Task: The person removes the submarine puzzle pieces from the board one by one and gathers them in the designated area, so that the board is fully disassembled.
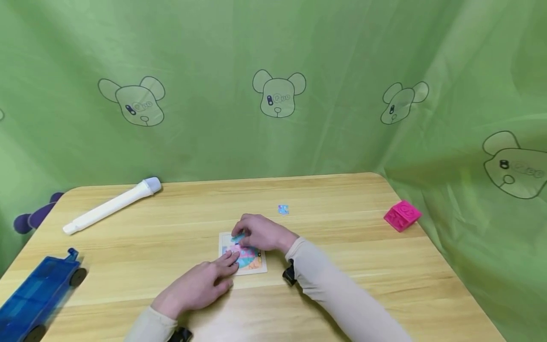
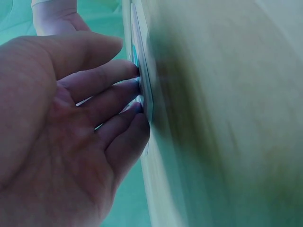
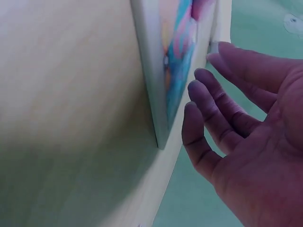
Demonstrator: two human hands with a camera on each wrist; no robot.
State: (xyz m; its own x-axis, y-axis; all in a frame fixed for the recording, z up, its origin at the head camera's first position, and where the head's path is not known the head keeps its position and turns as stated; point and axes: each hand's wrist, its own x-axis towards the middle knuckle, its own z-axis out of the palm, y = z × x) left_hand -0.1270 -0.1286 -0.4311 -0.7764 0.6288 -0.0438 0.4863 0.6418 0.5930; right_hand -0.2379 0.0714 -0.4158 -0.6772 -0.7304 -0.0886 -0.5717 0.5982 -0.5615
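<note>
A small jigsaw puzzle (image 1: 252,270) in a pale, flat tray lies near the middle of the wooden table, its picture pink, teal and orange. My left hand (image 1: 201,285) reaches in from the lower left. Its extended fingers (image 2: 113,94) rest on the puzzle's near left side. Over the puzzle's far side, my right hand (image 1: 265,232) has thumb and forefinger around a teal puzzle piece (image 1: 238,236). In the right wrist view its other fingers (image 3: 203,104) curve beside the tray, apart from it. The right hand covers part of the picture.
Beyond the right hand lies a loose blue-purple puzzle piece (image 1: 283,209). A white microphone-shaped stick (image 1: 111,206) is at the back left, and a blue toy cart (image 1: 36,294) at the left. Near the right edge sits a pink block (image 1: 402,215). Green curtain (image 1: 273,142) surrounds the table.
</note>
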